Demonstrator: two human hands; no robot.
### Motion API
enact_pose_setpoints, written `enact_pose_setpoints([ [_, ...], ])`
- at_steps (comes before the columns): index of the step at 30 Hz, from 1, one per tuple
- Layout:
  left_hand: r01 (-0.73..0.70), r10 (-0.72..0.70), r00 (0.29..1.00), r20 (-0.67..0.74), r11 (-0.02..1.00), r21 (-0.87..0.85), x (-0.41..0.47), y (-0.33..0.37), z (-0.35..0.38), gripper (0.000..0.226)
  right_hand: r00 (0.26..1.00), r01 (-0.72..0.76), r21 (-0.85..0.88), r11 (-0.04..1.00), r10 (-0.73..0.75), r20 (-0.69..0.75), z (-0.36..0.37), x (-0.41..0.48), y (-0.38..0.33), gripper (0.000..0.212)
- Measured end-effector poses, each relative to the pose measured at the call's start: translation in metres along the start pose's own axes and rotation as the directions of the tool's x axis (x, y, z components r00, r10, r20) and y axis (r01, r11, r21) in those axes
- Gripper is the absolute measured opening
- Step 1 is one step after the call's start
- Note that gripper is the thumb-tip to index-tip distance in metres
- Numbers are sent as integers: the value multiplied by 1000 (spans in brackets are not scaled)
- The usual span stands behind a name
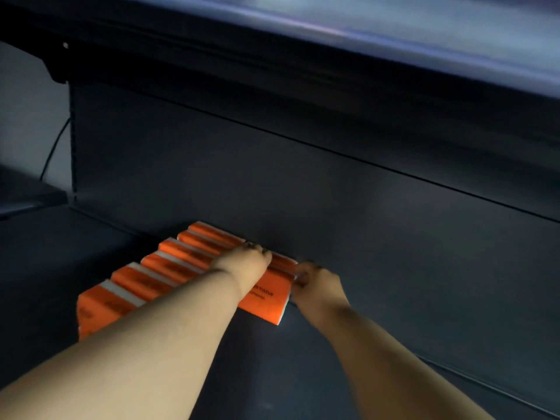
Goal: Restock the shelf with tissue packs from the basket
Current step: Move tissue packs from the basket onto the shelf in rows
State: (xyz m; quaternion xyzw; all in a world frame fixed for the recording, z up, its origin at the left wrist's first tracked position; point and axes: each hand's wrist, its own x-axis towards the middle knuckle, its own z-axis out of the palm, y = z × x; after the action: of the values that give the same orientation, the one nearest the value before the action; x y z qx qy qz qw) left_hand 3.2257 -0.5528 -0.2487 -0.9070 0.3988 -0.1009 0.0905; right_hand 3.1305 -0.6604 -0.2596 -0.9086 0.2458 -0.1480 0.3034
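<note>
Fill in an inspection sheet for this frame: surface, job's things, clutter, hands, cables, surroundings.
Surface: dark shelf board, dimly lit.
Job's things: row of orange tissue packs standing on edge, running back towards the rear; end pack on the row's right, broad printed face showing; basket not in view.
Clutter: nothing seen.
Hands: left hand rests on top of the end pack, grip unclear; right hand holds its right edge, fingers curled.
Cables: one dark cable hanging left of the shelf upright.
Surroundings: dark back panel; upper shelf overhead, blurred.
</note>
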Motion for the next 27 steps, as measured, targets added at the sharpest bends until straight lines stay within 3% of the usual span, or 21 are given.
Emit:
enact_pose_setpoints([
  [7, 51, -51, 998, 20, 999, 7, -4, 1, 2, 41, 1000, 9, -75, 997, -9, -4, -1, -5, -3, 35],
  [11, 30, -30, 999, -36, 1000, 8, -32, 11, -10, 41, 997, 74, -255, 964, -68, 34, -9, -24, -7, 32],
  [18, -141, 141, 990, -13, 988, -70, -130, 39, -30, 59, 972, 186, -438, 880, -100, 211, -30, -110, -21, 50],
  [22, -160, 164, 986, 14, 975, -155, -199, 53, -32, 47, 963, 193, -457, 868, -77, 260, -40, -178, -31, 48],
  [27, -200, 201, 979, -21, 951, -235, -284, 69, -34, 48, 949, 159, -449, 879, -11, 314, -48, -261, -28, 45],
])
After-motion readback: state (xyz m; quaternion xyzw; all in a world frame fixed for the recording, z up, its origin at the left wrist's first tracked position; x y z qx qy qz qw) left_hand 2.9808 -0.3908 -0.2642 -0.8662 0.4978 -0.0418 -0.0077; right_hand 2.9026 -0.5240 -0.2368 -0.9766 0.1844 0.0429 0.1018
